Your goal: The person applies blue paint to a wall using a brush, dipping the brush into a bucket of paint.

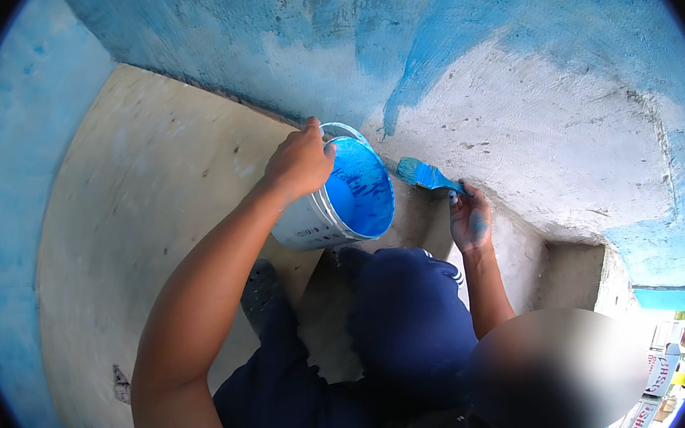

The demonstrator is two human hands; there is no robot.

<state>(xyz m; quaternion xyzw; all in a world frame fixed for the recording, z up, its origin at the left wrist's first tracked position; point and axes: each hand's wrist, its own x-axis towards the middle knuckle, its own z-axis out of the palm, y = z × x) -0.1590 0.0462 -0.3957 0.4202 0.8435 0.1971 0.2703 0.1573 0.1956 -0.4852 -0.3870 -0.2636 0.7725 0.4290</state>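
My left hand (303, 159) is closed on the rim of a white paint bucket (303, 227), close to its handle. The bucket leans toward the right, and blue paint (343, 196) shows low inside it, with more smeared over the inner wall. To the right of the bucket, my right hand (471, 217) grips a paintbrush (429, 175) by its handle. Blue paint coats the brush, and its bristles point left toward the bucket, apart from it. Blue stains mark my right palm. Beyond both hands rises a wall (504, 110), part bare grey-white, part streaked with blue.
Concrete steps (568, 276) run along the wall's foot on the right. A pale, speckled floor (152, 182) spreads out at left, bounded by a light blue wall (11, 202). My dark-clothed knees and a shoe (261, 290) are below the bucket. Boxes (660, 374) stand outside at lower right.
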